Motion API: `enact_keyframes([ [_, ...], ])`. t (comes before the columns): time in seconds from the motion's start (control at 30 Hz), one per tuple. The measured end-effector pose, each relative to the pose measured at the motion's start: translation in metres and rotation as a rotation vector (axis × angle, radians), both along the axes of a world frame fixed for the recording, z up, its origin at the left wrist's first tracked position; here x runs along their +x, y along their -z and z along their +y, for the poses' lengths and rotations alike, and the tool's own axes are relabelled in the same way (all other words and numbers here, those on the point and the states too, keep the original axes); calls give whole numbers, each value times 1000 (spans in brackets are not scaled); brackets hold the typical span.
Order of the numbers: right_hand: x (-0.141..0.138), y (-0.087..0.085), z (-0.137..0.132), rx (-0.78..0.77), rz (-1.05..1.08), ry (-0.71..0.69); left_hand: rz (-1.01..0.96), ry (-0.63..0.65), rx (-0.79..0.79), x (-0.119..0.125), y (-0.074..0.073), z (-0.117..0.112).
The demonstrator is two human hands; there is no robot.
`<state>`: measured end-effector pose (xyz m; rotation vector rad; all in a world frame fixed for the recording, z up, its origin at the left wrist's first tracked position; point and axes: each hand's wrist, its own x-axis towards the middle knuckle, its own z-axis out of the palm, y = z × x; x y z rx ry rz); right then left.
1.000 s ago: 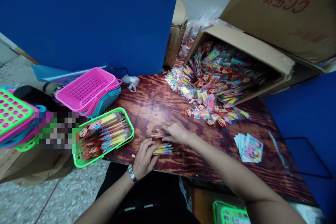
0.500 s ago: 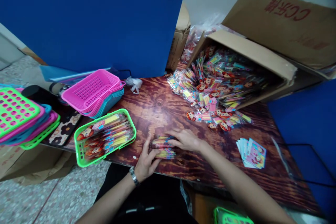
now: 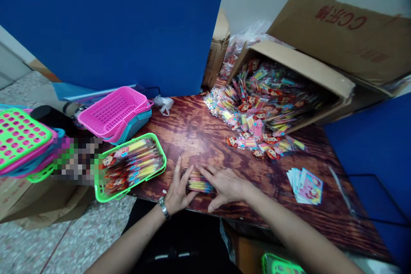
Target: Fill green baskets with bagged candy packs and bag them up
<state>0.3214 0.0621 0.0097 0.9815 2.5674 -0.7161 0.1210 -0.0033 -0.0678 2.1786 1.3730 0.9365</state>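
Note:
A small stack of colourful packets (image 3: 198, 185) lies on the wooden table (image 3: 192, 132) near its front edge. My left hand (image 3: 178, 189), with a watch on the wrist, presses flat against the stack's left side, fingers stretched out. My right hand (image 3: 224, 185) lies flat against the right side and top, fingers spread. Left of the hands, a green basket (image 3: 162, 160) holds several of the same packets.
An open cardboard box (image 3: 302, 66) at the back right spills many packets (image 3: 253, 115) onto the table. A small pile of cards (image 3: 305, 185) lies to the right. Pink and blue baskets (image 3: 112, 113) are stacked at the left, more baskets (image 3: 22, 143) further left.
Both hands have drawn together around the packets, squaring the loose ones into one stack nearer the table's front edge. The fingers are now stretched flat against its sides.

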Motion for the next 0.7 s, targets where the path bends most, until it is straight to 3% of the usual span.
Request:
enact_keyframes([
  [0.23, -5, 14, -3, 41, -51, 93, 43, 146, -121, 1, -2, 21],
  [0.37, -8, 23, 1, 78, -81, 133, 47, 96, -141, 5, 2, 21],
  [0.43, -8, 21, 2, 91, -81, 105, 22, 61, -143, 9, -3, 17],
  [0.53, -11, 0, 10, 103, -19, 4, -26, -3, -93, 6, -33, 7],
  [0.6, -23, -26, 21, 100, 93, -90, -21, -61, -47, -7, -68, 0],
  [0.7, -63, -68, 40, 77, 277, -249, 104, -121, 3, -46, -126, -6],
])
